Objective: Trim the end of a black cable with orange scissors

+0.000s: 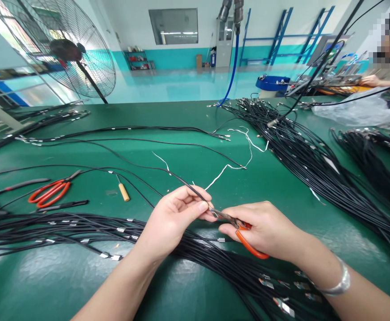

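We see the black cable (179,178) slanting from upper left into the left hand (175,213), the nearer one, its end pointing right toward the scissors (250,244). Left thumb and fingers pinched together just behind that end. Right hand (269,225) wrapped around the orange handles, blades at the cable end; whether they bite, we can't tell.

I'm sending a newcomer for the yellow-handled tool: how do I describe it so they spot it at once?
On the green table, look between the left hand and the orange-handled scissors lying to its left. There lies a small tool with a thin shaft. Its short yellow handle sets it apart from the scissors' orange loops.
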`<state>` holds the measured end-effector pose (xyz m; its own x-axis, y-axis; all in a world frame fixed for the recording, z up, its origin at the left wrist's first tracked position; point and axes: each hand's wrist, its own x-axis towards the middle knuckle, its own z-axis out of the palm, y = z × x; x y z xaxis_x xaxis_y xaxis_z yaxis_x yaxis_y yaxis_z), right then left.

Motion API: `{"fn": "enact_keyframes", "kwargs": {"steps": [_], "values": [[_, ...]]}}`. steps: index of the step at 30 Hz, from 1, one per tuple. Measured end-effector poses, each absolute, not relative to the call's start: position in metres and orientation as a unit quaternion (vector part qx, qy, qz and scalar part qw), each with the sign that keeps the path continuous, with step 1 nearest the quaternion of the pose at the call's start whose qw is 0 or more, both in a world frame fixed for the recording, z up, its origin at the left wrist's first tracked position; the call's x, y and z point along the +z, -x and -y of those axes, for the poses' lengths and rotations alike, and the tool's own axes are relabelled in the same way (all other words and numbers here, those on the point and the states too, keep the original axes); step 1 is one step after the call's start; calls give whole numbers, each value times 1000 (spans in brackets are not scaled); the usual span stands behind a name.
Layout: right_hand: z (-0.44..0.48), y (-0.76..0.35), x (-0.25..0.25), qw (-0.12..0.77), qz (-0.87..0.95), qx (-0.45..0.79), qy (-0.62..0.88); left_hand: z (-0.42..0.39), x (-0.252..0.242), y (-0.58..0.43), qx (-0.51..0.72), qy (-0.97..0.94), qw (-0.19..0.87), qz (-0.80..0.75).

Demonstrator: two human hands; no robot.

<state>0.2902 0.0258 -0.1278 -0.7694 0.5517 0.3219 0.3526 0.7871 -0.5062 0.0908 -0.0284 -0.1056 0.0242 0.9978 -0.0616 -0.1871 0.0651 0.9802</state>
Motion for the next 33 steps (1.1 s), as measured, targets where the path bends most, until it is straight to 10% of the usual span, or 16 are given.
{"fn": "enact_keyframes", "kwargs": {"steps": [33], "values": [[-28, -293, -130, 222, 909, 231, 266, 27, -107, -91, 529, -441, 563, -458]]}}
